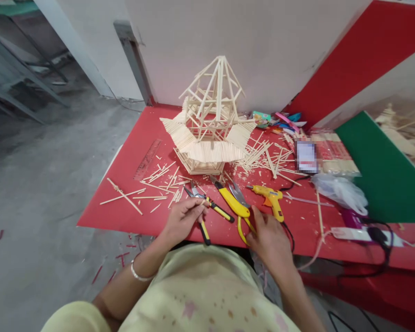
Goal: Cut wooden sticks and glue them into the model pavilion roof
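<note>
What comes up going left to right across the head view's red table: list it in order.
Crossed sticks → left hand → yellow-handled shears → glue gun → clear plastic bag → green panel.

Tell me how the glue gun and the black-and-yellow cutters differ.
The glue gun is mostly yellow, while the cutters have handles mixing black and yellow. The glue gun has a single pistol-style grip; the cutters have two handles, spread apart. A black cord runs from the glue gun; the cutters show none. Both have yellow parts.
</note>
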